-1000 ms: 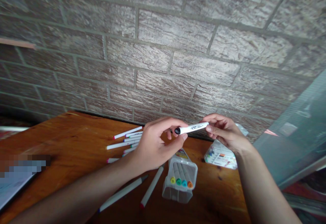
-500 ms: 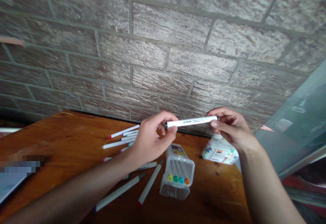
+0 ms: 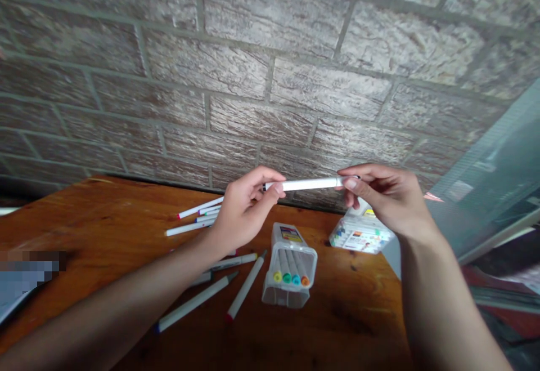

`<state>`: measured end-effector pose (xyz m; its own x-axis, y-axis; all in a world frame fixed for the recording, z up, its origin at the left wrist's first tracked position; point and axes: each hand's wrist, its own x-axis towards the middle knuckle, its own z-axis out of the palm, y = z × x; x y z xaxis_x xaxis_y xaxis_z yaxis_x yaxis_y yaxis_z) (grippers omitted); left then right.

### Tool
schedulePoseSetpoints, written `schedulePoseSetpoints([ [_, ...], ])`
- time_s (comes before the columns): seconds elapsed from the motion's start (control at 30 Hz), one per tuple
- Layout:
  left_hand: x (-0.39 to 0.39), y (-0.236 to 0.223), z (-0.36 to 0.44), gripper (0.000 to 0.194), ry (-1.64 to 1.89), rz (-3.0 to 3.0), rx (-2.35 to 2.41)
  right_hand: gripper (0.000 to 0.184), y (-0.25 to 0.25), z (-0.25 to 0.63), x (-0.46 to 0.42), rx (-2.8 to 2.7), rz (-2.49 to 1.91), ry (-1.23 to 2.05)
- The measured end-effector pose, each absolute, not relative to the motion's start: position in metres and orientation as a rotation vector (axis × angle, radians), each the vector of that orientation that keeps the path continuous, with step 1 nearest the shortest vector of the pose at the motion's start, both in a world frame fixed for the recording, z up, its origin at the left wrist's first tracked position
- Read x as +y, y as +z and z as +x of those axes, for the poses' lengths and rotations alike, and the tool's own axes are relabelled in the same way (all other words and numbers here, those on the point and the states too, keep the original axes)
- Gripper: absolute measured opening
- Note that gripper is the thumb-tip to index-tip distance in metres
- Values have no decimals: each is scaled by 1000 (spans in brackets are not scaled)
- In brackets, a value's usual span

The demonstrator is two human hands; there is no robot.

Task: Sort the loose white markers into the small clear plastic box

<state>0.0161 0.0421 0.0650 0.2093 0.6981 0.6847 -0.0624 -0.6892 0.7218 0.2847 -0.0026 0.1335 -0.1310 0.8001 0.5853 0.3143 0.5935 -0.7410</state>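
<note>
A white marker (image 3: 310, 184) with dark ends is held nearly level above the table, in front of the wall. My left hand (image 3: 247, 208) pinches its left end between thumb and fingers. My right hand (image 3: 386, 196) is closed on the right end, thumb on the near side. Below them lies a clear plastic case (image 3: 291, 236) with its end open, showing several markers (image 3: 287, 277) with yellow, green, blue and orange caps. More white markers, such as a red-capped marker (image 3: 247, 286) and a blue-capped marker (image 3: 196, 303), lie loose near my left forearm, which hides some of them.
Another clear case (image 3: 360, 236) with a printed label stands at the table's right, below my right hand. A brick-patterned wall (image 3: 236, 67) rises behind the wooden table (image 3: 105, 236). At the left edge lies a dark-edged flat object (image 3: 25, 289), partly blurred out.
The marker has rolled between my hands: its printed side showed before and now a plain white side faces me. My right thumb covers more of its end. The view has shifted slightly.
</note>
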Motion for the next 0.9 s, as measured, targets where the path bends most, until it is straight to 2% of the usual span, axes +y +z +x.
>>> schedulePoseSetpoints([
  [0.17,48,62,17,17,1472,1845,528,26,144,276,-31,-1757,-1025,402],
  [0.4,46,61,17,26,1403,2009,572,19,142,272,-75,-1652,-1107,181],
  [0.73,53,54,21,19,1228,2226,644,13,103,251,-141,-1772,-1224,-204],
  [0.9,51,55,20,19,1209,2259,637,16,85,232,-139,-1945,-1162,-157],
])
